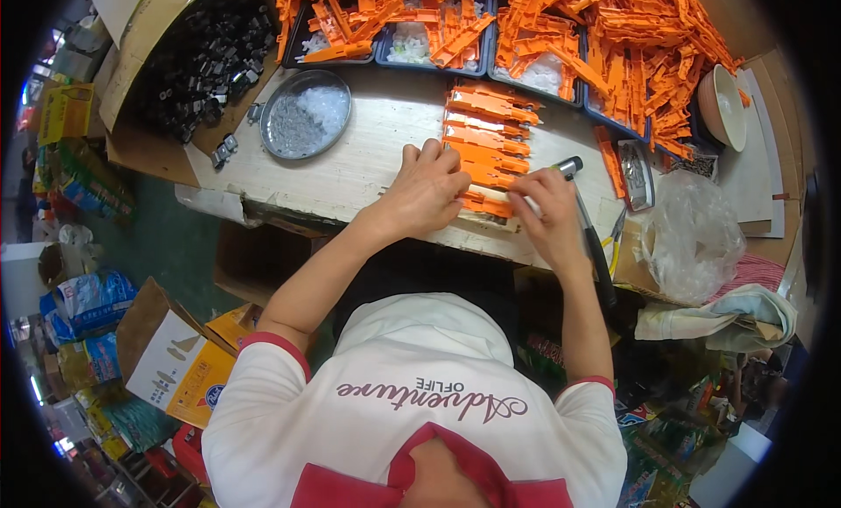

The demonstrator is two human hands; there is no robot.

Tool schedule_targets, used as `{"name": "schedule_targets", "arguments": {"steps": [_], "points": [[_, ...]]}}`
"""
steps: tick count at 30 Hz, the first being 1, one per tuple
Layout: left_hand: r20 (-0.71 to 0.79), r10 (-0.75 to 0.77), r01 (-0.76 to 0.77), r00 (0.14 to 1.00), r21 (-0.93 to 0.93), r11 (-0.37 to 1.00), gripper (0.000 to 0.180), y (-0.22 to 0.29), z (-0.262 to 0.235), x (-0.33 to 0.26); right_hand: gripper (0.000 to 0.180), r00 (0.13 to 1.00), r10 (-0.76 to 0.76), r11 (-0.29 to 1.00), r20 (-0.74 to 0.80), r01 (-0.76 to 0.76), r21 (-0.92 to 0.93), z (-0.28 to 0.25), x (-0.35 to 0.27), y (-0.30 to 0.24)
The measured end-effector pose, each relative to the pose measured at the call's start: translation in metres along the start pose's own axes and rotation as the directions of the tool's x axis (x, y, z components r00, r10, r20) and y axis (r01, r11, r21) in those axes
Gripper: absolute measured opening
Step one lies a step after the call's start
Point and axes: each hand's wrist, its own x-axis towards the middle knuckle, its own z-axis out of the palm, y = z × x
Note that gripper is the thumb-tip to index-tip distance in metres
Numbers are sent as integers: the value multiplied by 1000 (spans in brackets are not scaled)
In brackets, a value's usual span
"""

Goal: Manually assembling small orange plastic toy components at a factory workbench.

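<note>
Several orange plastic parts [491, 136] lie side by side in a row on the white worktop, their long sides across my front. At the left end of the nearest orange plastic part [484, 202], my left hand [423, 191] is closed, its fingers bent; what they may hold is hidden. My right hand [550, 212] pinches that same part's right end between thumb and fingers. Just right of this hand lies a hammer [569, 166] with a metal head and a black handle reaching toward the table edge.
Bins heaped with orange parts [631, 61] line the back. A round metal dish [307, 114] holds small clear and grey pieces. Dark metal pieces [206, 61] fill a carton at left. On the right are yellow-handled pliers [617, 234], a small tray [636, 175] and a plastic bag [694, 236].
</note>
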Motion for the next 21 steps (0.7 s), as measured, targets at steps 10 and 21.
{"name": "schedule_targets", "arguments": {"steps": [10, 21], "points": [[-41, 276, -274, 960, 41, 961, 7, 32, 15, 144, 14, 852, 470, 790, -233, -523, -321, -79, -30, 142], [112, 239, -261, 965, 268, 928, 11, 50, 48, 269, 20, 817, 561, 694, -129, -550, -465, -79, -20, 173]]}}
